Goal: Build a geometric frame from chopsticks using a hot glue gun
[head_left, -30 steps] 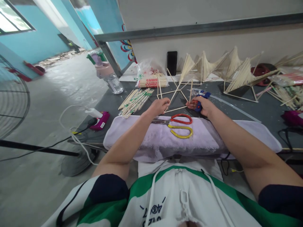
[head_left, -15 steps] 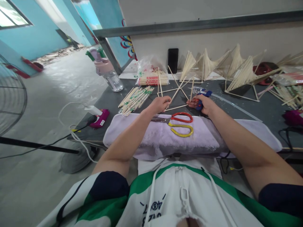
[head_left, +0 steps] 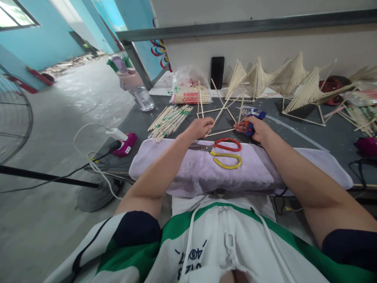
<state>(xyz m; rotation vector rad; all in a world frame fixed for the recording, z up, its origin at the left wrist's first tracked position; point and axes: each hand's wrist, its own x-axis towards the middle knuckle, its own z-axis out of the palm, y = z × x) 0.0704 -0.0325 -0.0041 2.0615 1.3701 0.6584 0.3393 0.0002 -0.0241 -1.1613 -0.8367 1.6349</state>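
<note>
A frame of thin wooden sticks (head_left: 218,114) stands on the dark table, several sticks joined and crossing, some upright. My left hand (head_left: 200,128) is closed in a pinch on a slanting stick at the frame's near left corner. At the frame's near right corner, my right hand (head_left: 253,128) is closed around a blue glue gun (head_left: 250,129), its fingertips touching the foot of a short upright stick. The palm hides part of the gun. Just below the hands, scissors (head_left: 226,150) with one red and one yellow handle loop lie on a lilac towel (head_left: 200,173).
Loose sticks (head_left: 171,121) lie left of the frame, with a bagged bundle (head_left: 191,97) behind. A phone (head_left: 217,72) leans against the wall. Finished stick models (head_left: 265,78) stand at back right. A bottle (head_left: 141,96) and a purple power socket (head_left: 126,144) are at the left.
The view has shifted slightly. Both hands keep the same hold at the two corners of the stick frame, with no clear movement of either.
</note>
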